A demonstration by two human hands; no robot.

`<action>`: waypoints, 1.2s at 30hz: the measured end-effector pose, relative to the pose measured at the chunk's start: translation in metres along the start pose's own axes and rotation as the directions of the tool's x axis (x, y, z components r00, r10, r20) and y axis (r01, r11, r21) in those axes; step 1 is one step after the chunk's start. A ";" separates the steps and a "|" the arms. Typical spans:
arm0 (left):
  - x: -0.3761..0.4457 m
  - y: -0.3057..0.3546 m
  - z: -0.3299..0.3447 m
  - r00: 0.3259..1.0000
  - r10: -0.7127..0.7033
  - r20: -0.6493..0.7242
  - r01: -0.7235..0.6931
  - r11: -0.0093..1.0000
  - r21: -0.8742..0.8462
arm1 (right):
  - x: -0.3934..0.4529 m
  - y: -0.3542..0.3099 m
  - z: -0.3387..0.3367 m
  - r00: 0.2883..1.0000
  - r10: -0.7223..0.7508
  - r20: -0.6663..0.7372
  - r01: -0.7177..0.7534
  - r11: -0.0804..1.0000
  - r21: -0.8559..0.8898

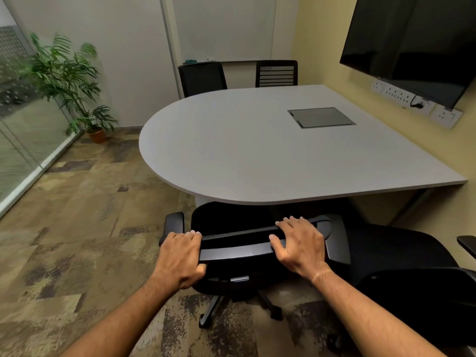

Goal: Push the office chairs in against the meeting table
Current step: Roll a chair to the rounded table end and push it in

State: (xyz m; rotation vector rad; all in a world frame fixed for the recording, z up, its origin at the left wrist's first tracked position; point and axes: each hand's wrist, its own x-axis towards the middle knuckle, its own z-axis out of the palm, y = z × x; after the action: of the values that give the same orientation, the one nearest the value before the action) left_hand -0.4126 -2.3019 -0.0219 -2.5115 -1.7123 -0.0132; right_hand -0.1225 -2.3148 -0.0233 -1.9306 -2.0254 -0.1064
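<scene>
My left hand (181,256) and right hand (300,243) clamp the backrest top of the office chair (239,253), its seat apparently just under the meeting table (257,150) edge; I should push evenly, keeping it square.

One view: head-worn wide-angle camera, being aimed forward and down from standing height. Forearms are being seen entering from the bottom edge; the chair back (239,249) is lying close below, the surface (231,150) just beyond.
</scene>
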 end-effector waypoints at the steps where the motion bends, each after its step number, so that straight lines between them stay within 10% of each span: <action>1: -0.002 -0.002 0.000 1.000 -0.003 -0.004 0.003 1.000 -0.010 | 0.000 -0.002 0.000 1.000 0.001 0.010 -0.001 1.000 0.000; 36: 0.107 -0.237 0.021 0.987 0.159 -0.031 -0.160 0.986 -0.048 | 0.094 -0.198 0.069 0.960 0.259 -0.110 -0.268 0.961 -0.071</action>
State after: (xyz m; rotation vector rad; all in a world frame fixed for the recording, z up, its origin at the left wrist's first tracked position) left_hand -0.5942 -2.1154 -0.0171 -2.6642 -1.5142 -0.0780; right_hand -0.3313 -2.2205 -0.0252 -2.1828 -1.7084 -0.2224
